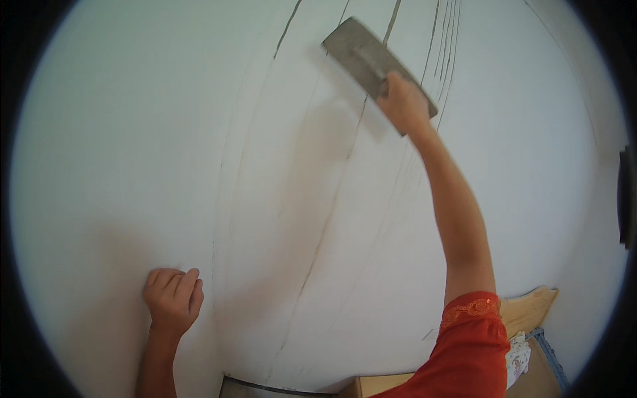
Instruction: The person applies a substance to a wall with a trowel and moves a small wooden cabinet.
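My right hand [405, 99] grips the handle of a grey rectangular flat trowel [352, 46], held tilted over the upper part of a white wall [119, 132] and casting a shadow on it. Dark, thin vertical streaks run on the wall around and above the trowel, with fainter lines below. My left hand [172, 298] is at the lower left, by the wall, its fingers curled. Its palm is hidden, so I cannot tell whether anything is in it.
At the lower right are a tan board [531, 305], a patterned cloth [517, 358] and light wooden furniture [385, 381]. A dark edge [279, 388] runs along the bottom. A dark object [624, 196] is on the right side, beside a wall corner.
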Demonstrator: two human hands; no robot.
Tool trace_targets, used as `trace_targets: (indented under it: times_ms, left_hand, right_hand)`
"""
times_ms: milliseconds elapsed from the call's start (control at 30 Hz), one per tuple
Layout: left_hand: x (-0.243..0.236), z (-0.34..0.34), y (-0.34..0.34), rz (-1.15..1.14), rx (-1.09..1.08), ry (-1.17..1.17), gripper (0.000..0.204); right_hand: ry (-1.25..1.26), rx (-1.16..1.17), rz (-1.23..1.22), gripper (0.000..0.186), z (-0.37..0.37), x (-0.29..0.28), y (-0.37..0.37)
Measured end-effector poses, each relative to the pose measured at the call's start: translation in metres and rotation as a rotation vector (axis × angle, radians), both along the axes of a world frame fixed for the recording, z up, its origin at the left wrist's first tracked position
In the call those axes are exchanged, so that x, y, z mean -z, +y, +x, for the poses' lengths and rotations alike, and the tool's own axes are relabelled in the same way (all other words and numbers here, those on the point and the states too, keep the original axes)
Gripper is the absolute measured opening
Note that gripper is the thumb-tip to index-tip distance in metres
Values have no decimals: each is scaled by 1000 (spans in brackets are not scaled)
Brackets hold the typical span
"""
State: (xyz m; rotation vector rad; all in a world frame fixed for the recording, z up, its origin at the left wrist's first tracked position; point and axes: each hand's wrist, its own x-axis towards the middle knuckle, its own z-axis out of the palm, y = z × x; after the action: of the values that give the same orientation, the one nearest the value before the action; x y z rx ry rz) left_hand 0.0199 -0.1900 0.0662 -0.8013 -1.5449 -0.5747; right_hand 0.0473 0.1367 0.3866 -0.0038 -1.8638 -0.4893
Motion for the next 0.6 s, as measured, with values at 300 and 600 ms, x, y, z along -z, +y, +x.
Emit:
trace_targets:
  times_ms: [300, 600]
  left_hand:
    - [12, 15, -8, -78, -43, -15, 13]
    - [7, 17, -19, -100, -69, 24, 17]
  right_hand:
    - [88, 86, -120, 22, -5, -91, -17]
    - [-108, 102, 15, 22, 21, -56, -18]
